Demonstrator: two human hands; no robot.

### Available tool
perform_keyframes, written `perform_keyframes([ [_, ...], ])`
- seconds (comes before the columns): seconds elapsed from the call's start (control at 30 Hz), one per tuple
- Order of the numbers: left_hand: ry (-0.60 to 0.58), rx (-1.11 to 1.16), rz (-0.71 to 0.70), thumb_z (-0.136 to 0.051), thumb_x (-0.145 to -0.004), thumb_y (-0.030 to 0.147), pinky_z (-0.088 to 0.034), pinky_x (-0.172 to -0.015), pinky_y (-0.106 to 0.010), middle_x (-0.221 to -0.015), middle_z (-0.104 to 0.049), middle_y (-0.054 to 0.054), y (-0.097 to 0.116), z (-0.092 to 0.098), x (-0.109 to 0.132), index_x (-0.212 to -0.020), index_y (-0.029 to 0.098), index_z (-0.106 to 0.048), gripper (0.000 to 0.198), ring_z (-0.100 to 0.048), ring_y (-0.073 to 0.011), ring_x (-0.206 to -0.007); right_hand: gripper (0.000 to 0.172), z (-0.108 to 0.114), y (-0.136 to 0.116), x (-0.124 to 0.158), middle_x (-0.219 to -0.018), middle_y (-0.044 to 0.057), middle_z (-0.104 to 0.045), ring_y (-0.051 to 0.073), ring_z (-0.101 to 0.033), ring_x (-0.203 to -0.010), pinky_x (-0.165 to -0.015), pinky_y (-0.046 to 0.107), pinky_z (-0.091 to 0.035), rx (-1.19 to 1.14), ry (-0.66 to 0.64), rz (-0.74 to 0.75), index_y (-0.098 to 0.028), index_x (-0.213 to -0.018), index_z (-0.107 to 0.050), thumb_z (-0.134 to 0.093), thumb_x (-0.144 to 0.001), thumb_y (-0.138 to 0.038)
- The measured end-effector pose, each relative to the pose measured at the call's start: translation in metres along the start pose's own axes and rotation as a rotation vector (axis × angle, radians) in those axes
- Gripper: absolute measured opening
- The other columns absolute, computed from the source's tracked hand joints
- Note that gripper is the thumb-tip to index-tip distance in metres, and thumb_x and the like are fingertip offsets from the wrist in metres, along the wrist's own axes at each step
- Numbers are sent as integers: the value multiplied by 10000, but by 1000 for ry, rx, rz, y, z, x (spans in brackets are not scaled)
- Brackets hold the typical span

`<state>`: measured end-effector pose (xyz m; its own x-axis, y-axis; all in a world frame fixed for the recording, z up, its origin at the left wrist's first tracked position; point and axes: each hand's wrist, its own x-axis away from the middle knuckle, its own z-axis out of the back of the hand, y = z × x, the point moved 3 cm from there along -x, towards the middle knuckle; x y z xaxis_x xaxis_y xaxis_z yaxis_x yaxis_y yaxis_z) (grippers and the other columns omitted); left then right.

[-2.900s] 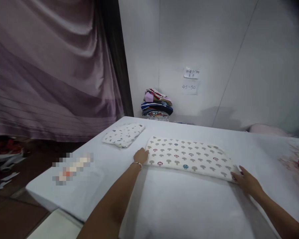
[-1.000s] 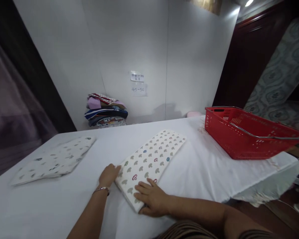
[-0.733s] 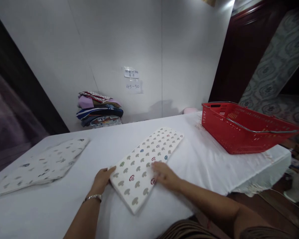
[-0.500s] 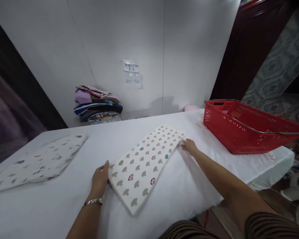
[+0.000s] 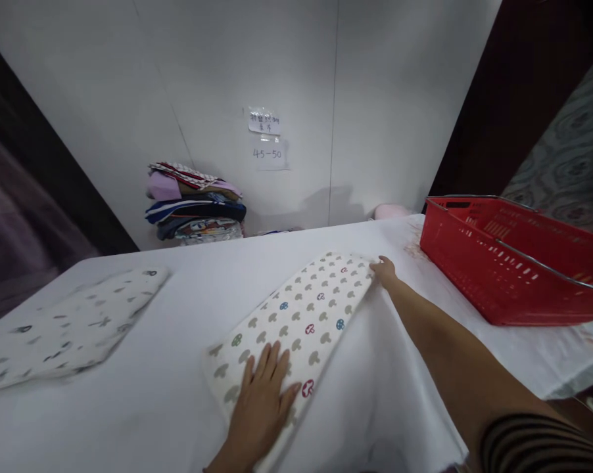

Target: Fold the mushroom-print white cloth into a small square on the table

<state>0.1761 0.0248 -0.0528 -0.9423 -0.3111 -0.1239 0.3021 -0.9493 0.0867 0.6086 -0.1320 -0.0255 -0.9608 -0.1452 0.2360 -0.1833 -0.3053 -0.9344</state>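
A long folded white cloth with a mushroom print (image 5: 296,315) lies slantwise on the white-covered table (image 5: 188,315). My left hand (image 5: 261,401) rests flat on its near end, fingers stretched out, hiding part of the print. At the far right corner, my right hand (image 5: 384,270) has its fingers closed on the cloth's edge and holds that corner up a little. Plain white fabric (image 5: 400,374) drops in a slanting fold from below my right hand toward me. Whether it belongs to the printed cloth or to the table cover I cannot tell.
Another folded printed cloth (image 5: 79,328) lies at the left of the table. A red plastic basket (image 5: 513,269) with metal handles stands at the right. A stack of folded textiles (image 5: 198,203) sits against the wall, where paper labels (image 5: 267,154) hang.
My left hand has moved from the cloth's left edge onto its near end and flattened. My right hand has taken hold of the far right corner and raised it, with white fabric lifting below.
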Motion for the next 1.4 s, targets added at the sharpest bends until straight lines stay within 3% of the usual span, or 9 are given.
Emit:
perform_keyframes([
  [0.1,30,3,-11,-420,-983,477,-369,-1215,-549,-1595,-377,-10,-2,3,1,-1496,290,-512,553,-370,-298,-1483,468,3,3,-3,-1206,85,-717,289,-611,-1222,-1001,389,-506,258,140,154,-226,-1245,-635,-623,-779,-188],
  [0.3,61,44,3,-444,-975,506,-394,-1209,-534,-1590,-380,9,0,3,1,-1493,328,-512,552,-386,-298,-1473,511,2,6,-5,-1325,213,-643,307,-579,-1266,-1043,384,-427,430,106,251,-93,-1323,-604,-567,-822,-185],
  [0.47,67,29,6,-503,-947,479,-396,-1205,-511,-1601,-371,-7,-7,3,-1,-1496,313,-512,573,-380,-288,-1480,506,-7,-8,11,-1409,239,-572,352,-496,-1349,-1073,488,-395,720,102,393,-139,-1392,-565,-522,-899,-238],
  [0.63,158,-25,142,-506,-929,493,-292,-1233,-587,-1618,-356,-68,-27,5,2,-1492,240,-524,618,-317,-342,-1508,522,-49,0,56,-1599,137,-411,295,-278,-1515,-1218,503,-213,911,-97,678,-203,-1468,-504,-508,-970,-357],
  [0.83,102,21,227,-449,-945,561,-324,-1210,-600,-1599,-402,-79,-34,-9,9,-1489,226,-531,644,-352,-356,-1491,514,-65,17,82,-1662,100,-302,287,-226,-1538,-1199,578,-187,1203,-312,600,-277,-1516,-452,-370,-1028,-417],
  [0.97,89,54,240,-447,-938,564,-329,-1204,-599,-1580,-444,-79,-41,-3,4,-1465,240,-563,629,-375,-376,-1475,586,-71,-4,78,-1674,123,-261,288,-182,-1550,-1216,558,-162,1205,-351,576,-216,-1556,-397,-341,-1029,-465],
  [1.1,155,-15,321,-453,-925,580,-272,-1213,-620,-1592,-423,-116,-54,3,1,-1453,201,-567,660,-328,-363,-1501,663,-94,-24,62,-1697,143,-160,290,-104,-1567,-1245,498,-114,1185,-341,620,-119,-1599,-302,-284,-1042,-478],
  [1.27,149,-56,379,-420,-925,559,-308,-1205,-600,-1586,-436,-96,-63,-12,7,-1466,212,-558,657,-351,-351,-1492,676,-125,-33,21,-1697,144,-154,296,-102,-1565,-1247,508,-108,1177,-327,617,-116,-1612,-266,-283,-1037,-471],
  [1.4,196,-83,359,-422,-895,581,-342,-1193,-574,-1578,-450,-62,-69,-25,12,-1468,260,-557,671,-365,-332,-1488,670,-135,-26,-7,-1695,123,-177,298,-120,-1564,-1241,552,-107,1173,-318,584,-166,-1604,-301,-319,-1022,-499],
])
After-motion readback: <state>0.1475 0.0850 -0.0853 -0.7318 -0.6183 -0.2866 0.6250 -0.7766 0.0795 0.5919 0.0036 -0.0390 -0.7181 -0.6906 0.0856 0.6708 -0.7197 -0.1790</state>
